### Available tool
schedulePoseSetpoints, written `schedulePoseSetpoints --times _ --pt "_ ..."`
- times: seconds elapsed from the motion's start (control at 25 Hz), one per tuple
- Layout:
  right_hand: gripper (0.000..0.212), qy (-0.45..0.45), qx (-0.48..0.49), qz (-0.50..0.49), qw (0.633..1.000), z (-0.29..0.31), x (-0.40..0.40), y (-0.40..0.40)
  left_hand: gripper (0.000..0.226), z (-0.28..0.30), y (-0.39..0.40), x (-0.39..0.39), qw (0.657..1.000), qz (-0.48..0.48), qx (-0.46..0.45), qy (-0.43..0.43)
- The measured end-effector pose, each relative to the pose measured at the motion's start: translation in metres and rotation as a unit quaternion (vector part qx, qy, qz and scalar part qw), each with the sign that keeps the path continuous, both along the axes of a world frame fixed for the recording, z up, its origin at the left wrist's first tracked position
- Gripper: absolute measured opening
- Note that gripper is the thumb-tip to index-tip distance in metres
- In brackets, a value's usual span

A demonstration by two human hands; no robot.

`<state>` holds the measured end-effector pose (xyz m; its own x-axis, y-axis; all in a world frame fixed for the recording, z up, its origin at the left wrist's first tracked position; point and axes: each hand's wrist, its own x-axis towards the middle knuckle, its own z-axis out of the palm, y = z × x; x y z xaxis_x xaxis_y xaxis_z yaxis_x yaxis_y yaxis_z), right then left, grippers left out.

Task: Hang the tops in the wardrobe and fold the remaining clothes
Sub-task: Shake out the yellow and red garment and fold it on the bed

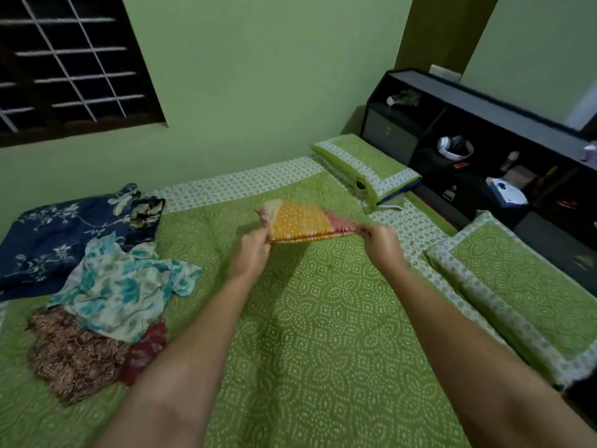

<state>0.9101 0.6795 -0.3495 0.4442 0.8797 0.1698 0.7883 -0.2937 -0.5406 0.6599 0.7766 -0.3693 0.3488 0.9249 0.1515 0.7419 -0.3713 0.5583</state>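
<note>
Both my hands hold a folded orange, yellow and red patterned cloth (303, 223) flat above the green bed (323, 334). My left hand (250, 252) pinches its left near corner and my right hand (381, 242) grips its right near corner. To the left on the bed lies a heap of loose clothes: a navy floral garment (55, 234), a white and teal floral top (122, 286), a brown patterned piece (74, 354) and a dark red piece (145, 350) partly under the others.
Two green pillows (365, 166) (523, 292) lie along the right side of the bed. Behind them stands a black headboard shelf (484, 124) with small items. A barred window (64, 66) is set in the green wall at the upper left.
</note>
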Motion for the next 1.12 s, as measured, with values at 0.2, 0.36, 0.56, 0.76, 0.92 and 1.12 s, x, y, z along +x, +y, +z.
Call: schedulePoseSetpoints --times 0.2,0.36,0.56,0.76,0.92,1.12 --pt "0.023 0.022 -0.101 0.018 0.994 -0.197 0.002 -0.055 0.023 -0.19 -0.045 -0.006 0.986 -0.06 -0.03 0.152" --pt "0.031 0.022 -0.234 0.077 0.969 -0.368 0.0 -0.111 0.033 -0.344 -0.098 -0.008 0.941 -0.187 -0.031 0.279" --pt "0.041 -0.077 -0.287 0.138 0.945 -0.476 -0.007 -0.146 0.047 -0.452 -0.117 -0.012 0.92 -0.22 0.046 0.322" --pt "0.048 -0.221 -0.311 0.26 0.887 -0.489 -0.018 -0.112 0.056 -0.459 -0.109 0.006 0.856 -0.339 0.08 0.382" --pt "0.016 -0.095 -0.414 0.303 0.853 -0.465 -0.023 -0.082 0.034 -0.443 -0.098 0.029 0.843 -0.338 -0.03 0.417" --pt "0.018 -0.061 -0.465 0.368 0.803 -0.432 -0.025 -0.111 0.035 -0.405 -0.138 0.018 0.829 -0.352 -0.118 0.418"
